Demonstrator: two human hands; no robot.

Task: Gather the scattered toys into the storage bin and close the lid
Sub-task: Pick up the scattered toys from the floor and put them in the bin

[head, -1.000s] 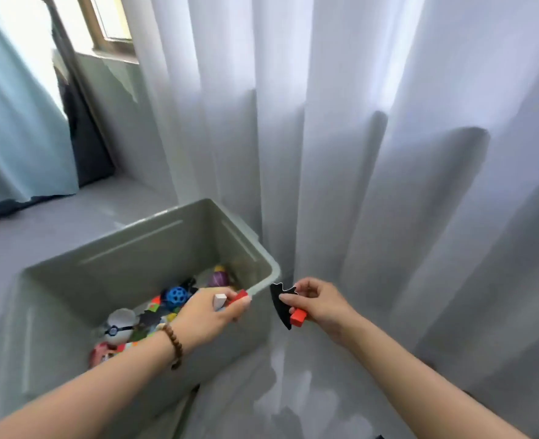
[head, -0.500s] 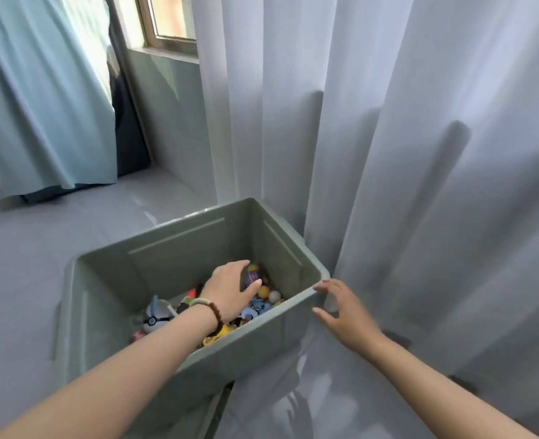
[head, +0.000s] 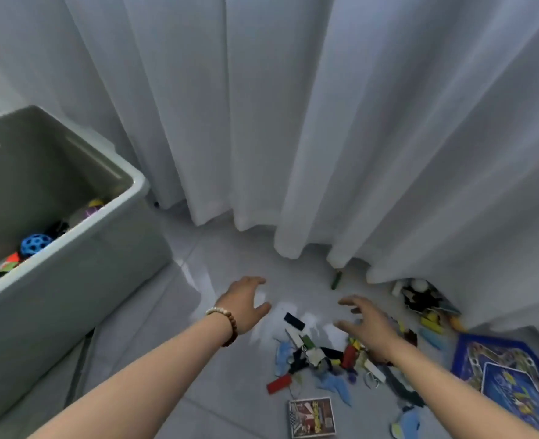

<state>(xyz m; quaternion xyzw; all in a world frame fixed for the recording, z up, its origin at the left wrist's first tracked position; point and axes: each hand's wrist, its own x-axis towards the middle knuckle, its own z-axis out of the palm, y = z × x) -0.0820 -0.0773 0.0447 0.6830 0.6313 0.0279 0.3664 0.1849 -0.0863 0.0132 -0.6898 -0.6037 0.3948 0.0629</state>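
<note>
The grey storage bin (head: pixel 72 280) stands open at the left, with a blue holed ball (head: pixel 35 243) and other toys inside. A heap of scattered toys (head: pixel 322 356) lies on the pale floor at lower right, among them a red block (head: pixel 279 384) and a black block (head: pixel 294 321). My left hand (head: pixel 246 304), a bead bracelet on its wrist, hovers empty with relaxed fingers left of the heap. My right hand (head: pixel 368 324) hangs over the heap with fingers spread, holding nothing. No lid is in view.
White curtains (head: pixel 293 122) hang down to the floor behind the toys. A blue game board (head: pixel 509 372) lies at the far right, a small picture box (head: pixel 312 418) near the bottom edge. More toys (head: pixel 426 302) sit under the curtain hem, and a green stick (head: pixel 336 280) beside it.
One second ago each hand held small blocks; both reached the bin and let them go. The view has swung right and down, and both empty hands now hang over the floor heap.
</note>
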